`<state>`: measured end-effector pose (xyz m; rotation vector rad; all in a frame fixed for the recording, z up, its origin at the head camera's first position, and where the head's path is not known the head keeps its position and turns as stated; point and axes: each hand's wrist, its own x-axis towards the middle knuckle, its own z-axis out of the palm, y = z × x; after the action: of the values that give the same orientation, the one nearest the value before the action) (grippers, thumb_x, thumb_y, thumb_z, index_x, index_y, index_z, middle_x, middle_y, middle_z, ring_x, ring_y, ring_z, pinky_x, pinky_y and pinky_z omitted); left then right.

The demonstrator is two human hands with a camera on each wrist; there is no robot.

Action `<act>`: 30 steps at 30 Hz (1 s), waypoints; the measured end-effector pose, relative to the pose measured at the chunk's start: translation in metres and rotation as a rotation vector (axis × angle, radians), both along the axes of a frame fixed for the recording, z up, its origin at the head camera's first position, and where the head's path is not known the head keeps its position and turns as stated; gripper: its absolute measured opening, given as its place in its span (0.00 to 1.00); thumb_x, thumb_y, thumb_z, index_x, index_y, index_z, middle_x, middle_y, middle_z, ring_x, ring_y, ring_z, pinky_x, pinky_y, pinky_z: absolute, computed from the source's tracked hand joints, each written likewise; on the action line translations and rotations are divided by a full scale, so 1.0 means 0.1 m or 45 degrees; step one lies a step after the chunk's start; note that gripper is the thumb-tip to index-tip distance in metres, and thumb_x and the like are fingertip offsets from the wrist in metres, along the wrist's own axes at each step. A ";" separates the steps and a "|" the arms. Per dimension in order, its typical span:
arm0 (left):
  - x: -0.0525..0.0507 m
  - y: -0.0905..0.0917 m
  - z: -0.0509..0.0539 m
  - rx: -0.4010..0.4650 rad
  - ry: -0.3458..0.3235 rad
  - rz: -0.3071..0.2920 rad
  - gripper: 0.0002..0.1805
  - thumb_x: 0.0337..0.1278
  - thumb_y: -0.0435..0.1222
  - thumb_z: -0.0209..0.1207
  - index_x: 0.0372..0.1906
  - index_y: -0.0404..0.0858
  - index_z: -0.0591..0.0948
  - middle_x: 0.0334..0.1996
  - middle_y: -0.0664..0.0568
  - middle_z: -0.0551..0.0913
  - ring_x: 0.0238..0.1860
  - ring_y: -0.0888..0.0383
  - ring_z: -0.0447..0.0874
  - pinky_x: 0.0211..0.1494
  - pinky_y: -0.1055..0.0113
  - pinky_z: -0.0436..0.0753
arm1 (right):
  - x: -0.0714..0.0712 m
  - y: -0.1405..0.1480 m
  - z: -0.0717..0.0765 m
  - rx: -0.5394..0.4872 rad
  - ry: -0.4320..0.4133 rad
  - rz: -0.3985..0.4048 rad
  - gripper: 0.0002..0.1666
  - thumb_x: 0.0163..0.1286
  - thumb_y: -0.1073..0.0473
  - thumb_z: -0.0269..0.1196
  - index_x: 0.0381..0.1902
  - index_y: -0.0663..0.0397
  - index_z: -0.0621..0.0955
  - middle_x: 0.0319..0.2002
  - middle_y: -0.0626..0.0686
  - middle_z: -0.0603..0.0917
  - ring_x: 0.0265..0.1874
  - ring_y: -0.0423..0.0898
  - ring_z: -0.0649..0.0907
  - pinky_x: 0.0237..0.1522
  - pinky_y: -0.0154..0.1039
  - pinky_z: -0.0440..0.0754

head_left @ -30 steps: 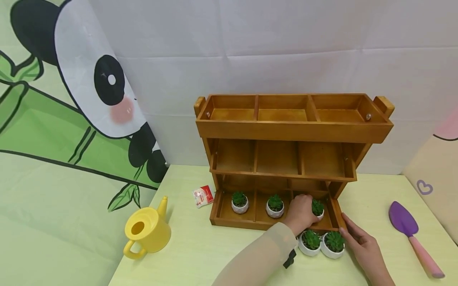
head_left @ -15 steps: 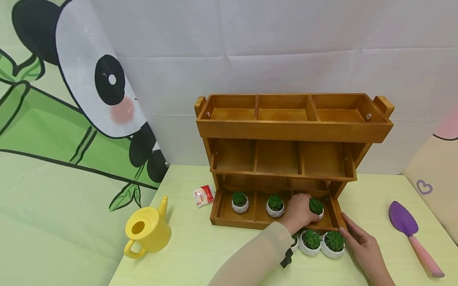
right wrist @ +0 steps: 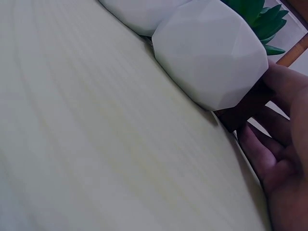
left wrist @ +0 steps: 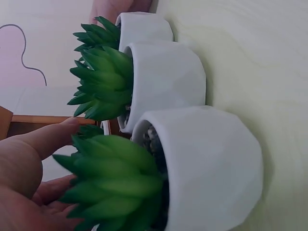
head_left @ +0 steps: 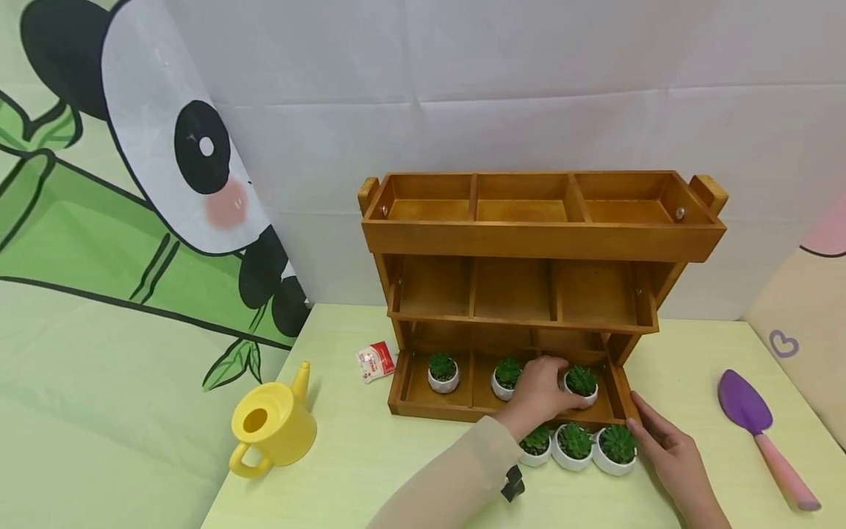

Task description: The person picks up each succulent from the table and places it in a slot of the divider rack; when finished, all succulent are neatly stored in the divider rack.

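A three-tier wooden plant stand (head_left: 543, 242) stands on the table. In its bottom tier sit three potted succulents, one per compartment: left (head_left: 443, 373), middle (head_left: 506, 376) and right (head_left: 581, 384). My left hand (head_left: 538, 393) is at the right compartment's pot, thumb at the pot's front and index finger apart from its left side. My right hand (head_left: 674, 448) holds the stand's lower right front corner, thumb in front and fingers along the side; the right wrist view shows these fingers (right wrist: 262, 154) at the wood. Three more succulents (head_left: 573, 445) stand in a row before the stand.
A yellow watering can (head_left: 274, 422) stands at the left. Beside the stand lies a small red and white packet (head_left: 376, 361). A purple trowel with a pink handle (head_left: 767, 441) lies at the right. A white cloth backdrop (head_left: 317, 147) hangs behind.
My left hand has moved left off the right compartment's succulent, uncovering more of its pot and the leftmost front-row pot. The right hand has stayed at the corner.
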<state>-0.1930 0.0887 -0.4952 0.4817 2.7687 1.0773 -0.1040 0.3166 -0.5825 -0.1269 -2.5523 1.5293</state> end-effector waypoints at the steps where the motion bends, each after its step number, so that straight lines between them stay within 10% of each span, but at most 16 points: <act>1: 0.01 -0.03 0.00 0.025 -0.002 -0.006 0.36 0.48 0.52 0.80 0.62 0.43 0.84 0.56 0.59 0.84 0.55 0.63 0.81 0.56 0.71 0.81 | 0.00 0.00 0.00 0.000 0.001 0.002 0.34 0.81 0.47 0.60 0.79 0.49 0.69 0.73 0.53 0.70 0.57 0.16 0.69 0.53 0.14 0.70; 22: 0.34 -0.44 -0.08 0.529 0.009 -0.165 0.31 0.62 0.47 0.74 0.68 0.45 0.81 0.61 0.59 0.82 0.61 0.56 0.80 0.61 0.65 0.81 | -0.01 -0.01 0.01 0.003 -0.012 0.001 0.34 0.81 0.47 0.60 0.79 0.48 0.69 0.73 0.58 0.69 0.57 0.15 0.68 0.53 0.14 0.70; 30: 0.49 -0.60 -0.19 0.641 -0.003 -0.114 0.29 0.60 0.47 0.75 0.66 0.52 0.81 0.59 0.65 0.82 0.62 0.56 0.80 0.64 0.59 0.82 | -0.01 0.01 -0.01 0.018 -0.012 -0.010 0.34 0.81 0.46 0.60 0.79 0.46 0.69 0.73 0.53 0.70 0.57 0.15 0.68 0.53 0.13 0.69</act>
<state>-0.1439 0.0289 -0.5137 0.6460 2.4255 1.7494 -0.1049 0.3181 -0.5836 -0.1429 -2.5659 1.5114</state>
